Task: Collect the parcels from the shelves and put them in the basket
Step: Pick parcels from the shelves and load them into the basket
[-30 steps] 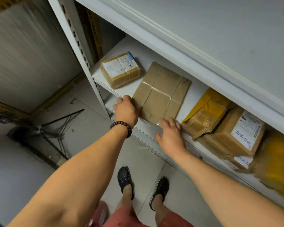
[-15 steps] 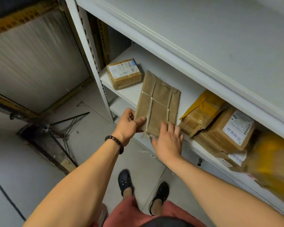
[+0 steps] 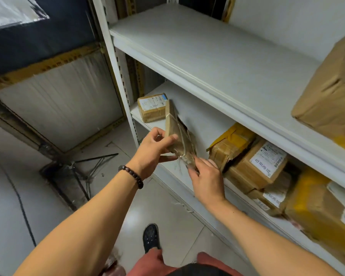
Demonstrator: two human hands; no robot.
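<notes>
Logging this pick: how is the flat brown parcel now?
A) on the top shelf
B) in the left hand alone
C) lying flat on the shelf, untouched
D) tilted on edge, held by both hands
D: the flat brown parcel is tilted on edge, left hand gripping its side, right hand holding its lower corner.

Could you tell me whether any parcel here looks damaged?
The yellow-taped parcel on the middle shelf is torn at its near corner, and the flat parcel held by the left hand and right hand is frayed at its bottom end.

Brown parcel (image 3: pixel 174 132) (white shelf (image 3: pixel 217 62))
</notes>
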